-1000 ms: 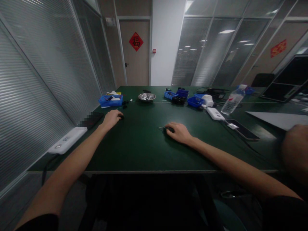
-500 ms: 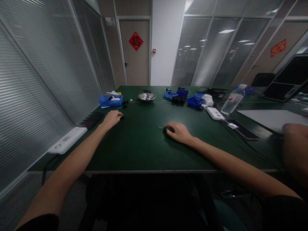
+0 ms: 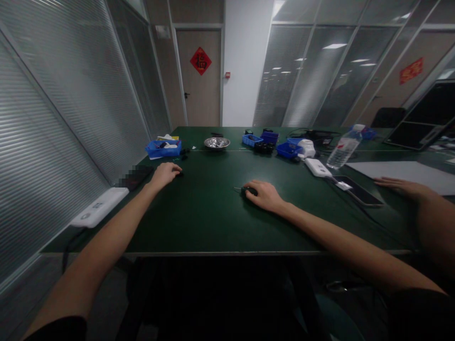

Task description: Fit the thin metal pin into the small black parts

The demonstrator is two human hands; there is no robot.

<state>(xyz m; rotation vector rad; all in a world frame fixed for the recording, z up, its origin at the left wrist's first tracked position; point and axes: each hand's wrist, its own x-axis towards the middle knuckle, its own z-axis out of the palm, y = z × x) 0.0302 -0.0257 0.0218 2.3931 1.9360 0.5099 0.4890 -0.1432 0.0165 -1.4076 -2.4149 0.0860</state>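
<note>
My right hand (image 3: 263, 195) lies on the green tabletop (image 3: 209, 213), its fingers wrapped round the dark handle of a small screwdriver (image 3: 250, 191). The thin metal shaft points left. Farther off and to the left, my left hand (image 3: 166, 174) rests on the table with its fingers closed at a small black piece (image 3: 180, 174); too little of that piece shows to name it. A blue tray (image 3: 163, 150) with assorted items sits just beyond my left hand. Beyond the space between both hands stands a round metal bowl (image 3: 216, 143) with small shiny parts in it.
Blue bins (image 3: 288, 150) and black parts (image 3: 264, 148) stand at the back right. A water bottle (image 3: 345, 146), a white power strip (image 3: 317, 167) and a phone (image 3: 357, 190) lie right. Another person's hand (image 3: 403, 185) rests by a grey sheet (image 3: 405, 173). Another power strip (image 3: 101, 207) lies left.
The other person's hand at the far right has come down flat onto the table beside the grey sheet. Both my hands have stayed where they were.
</note>
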